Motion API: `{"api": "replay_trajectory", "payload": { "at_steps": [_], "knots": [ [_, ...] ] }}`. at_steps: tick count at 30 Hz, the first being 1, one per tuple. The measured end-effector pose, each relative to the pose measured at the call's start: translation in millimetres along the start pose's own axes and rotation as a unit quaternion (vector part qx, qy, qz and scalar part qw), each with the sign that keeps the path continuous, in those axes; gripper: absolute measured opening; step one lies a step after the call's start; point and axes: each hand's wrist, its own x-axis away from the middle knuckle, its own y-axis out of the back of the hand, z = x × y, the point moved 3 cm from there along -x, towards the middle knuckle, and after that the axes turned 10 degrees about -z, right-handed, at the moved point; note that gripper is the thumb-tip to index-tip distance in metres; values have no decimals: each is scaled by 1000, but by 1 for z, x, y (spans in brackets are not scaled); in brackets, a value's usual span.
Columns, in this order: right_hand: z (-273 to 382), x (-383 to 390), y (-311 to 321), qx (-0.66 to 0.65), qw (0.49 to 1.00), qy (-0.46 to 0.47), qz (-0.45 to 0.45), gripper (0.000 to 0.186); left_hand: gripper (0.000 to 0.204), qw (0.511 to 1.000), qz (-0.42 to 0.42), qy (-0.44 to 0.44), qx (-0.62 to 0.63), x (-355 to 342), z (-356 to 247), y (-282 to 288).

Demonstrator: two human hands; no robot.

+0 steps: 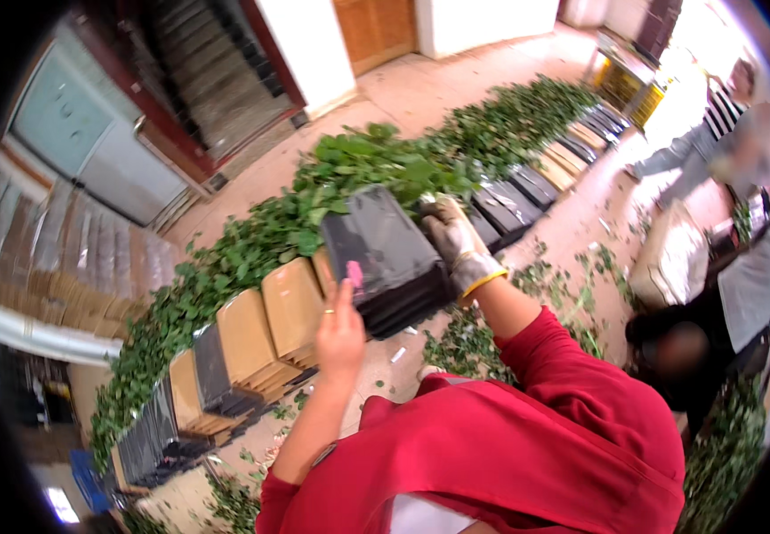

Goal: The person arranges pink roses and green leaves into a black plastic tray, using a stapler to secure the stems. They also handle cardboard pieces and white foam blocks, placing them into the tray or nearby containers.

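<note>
A bundle of leafy stems in a black wrapper [380,245], with a small pink patch on its near left part, sits higher than the row around it. My left hand [340,334] is bare, with a ring on one finger; its fingers are stretched out straight along the bundle's left side. A light, soiled work glove with a yellow cuff covers my right hand [456,236]. That hand is closed on the bundle's right side, its fingertips partly hidden by leaves. Green leaves [376,156] stick out at the bundle's far end.
A long row of leafy bundles in brown wrappers [244,334] and black wrappers [216,369] runs across the floor. Cut leaves [465,343] litter the floor. People are at right, beside a white sack [672,254]. Stacked cardboard [69,258] stands left, a yellow crate [638,93] far right.
</note>
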Motion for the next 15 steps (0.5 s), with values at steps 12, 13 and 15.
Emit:
{"api": "replay_trajectory", "payload": {
  "at_steps": [12, 13, 15],
  "knots": [
    [-10, 156, 64, 107, 984, -97, 105, 25, 27, 970, 156, 10, 186, -46, -58, 137],
    [-53, 171, 52, 168, 975, -19, 147, 23, 25, 964, 129, 11, 232, -49, -79, 174],
    [-97, 203, 21, 300, 888, -9, 349, 28, 21, 955, 47, -74, 284, -29, -106, 260]
  ]
}}
